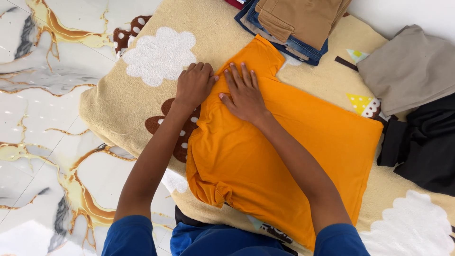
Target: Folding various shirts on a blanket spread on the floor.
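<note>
Pressing flat on the orange T-shirt (279, 147), the right hand (244, 95) lies palm down with its fingers spread apart and extended toward the collar end, holding nothing; the open palm pins the fabric so that the layers do not slide. The left hand (194, 85) sits just beside it, touching the shirt's left edge, with its fingers curled together into a loose fist over the fold line; whether a pinch of fabric lies inside the fist cannot be told. Both hands work at the edge of the garment far from the person.

The T-shirt lies near the middle of the blanket (128, 104), partly folded: one short sleeve (258, 54) projects toward the far edge, and another bunches at the near left corner of the garment. Its knit is thin, matte and smooth, with shallow creases near the wrist.

The blanket is a thick beige fleece with a nubby pile, printed with white clouds and brown spotted shapes. It is spread over a glossy marble-patterned floor (42, 118) veined in gold and grey.

At the blanket's far edge rests a stack of folded trousers (296, 23), tan twill over blue denim. At the right edge lie a grey garment (410, 68) and a black garment (424, 144), both soft and loosely folded.
</note>
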